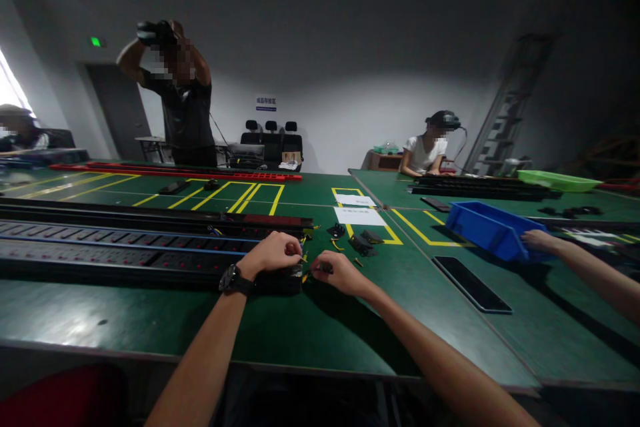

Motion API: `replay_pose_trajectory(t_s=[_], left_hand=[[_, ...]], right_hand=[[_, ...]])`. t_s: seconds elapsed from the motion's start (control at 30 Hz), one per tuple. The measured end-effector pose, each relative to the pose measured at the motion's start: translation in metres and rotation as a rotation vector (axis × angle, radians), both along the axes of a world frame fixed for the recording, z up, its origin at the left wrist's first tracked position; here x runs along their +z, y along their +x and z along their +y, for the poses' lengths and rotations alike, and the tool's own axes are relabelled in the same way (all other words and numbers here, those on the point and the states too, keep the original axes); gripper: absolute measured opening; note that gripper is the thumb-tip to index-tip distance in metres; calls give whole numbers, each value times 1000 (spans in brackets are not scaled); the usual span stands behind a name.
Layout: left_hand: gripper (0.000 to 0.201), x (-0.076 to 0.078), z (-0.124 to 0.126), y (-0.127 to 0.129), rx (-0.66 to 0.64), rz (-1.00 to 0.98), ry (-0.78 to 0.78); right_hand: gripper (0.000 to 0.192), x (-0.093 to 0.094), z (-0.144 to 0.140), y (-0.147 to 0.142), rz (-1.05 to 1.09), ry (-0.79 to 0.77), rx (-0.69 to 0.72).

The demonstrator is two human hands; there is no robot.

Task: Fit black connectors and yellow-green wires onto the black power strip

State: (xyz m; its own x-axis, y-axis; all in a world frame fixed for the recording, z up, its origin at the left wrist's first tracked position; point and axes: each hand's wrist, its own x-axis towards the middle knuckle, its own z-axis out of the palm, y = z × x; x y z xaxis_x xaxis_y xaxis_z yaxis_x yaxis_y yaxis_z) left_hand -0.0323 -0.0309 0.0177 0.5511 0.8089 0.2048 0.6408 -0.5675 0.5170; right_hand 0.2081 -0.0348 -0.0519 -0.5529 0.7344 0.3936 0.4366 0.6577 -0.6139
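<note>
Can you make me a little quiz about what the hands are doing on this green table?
1. True or false: the left hand wears a wristwatch.
2. What does a co-worker's hand touch? A) blue bin B) green tray C) white paper
3. Fill in: both of the person's hands meet at the end of a long black ____, where the right hand pinches a small dark part.

Key: 1 true; 2 A; 3 power strip.
</note>
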Motion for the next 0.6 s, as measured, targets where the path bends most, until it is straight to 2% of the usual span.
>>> replay_pose_trajectory(t_s=[0.2, 0.43, 0.6], left_hand=[[19, 2, -8, 6, 12, 144, 114], [19, 1, -10, 6, -4, 195, 117], [17, 2, -12, 9, 22, 219, 124]], right_hand=[[9, -6, 0, -3, 60, -79, 2], [11, -8, -1, -5, 136, -154, -16], [10, -7, -1, -4, 128, -145, -8]])
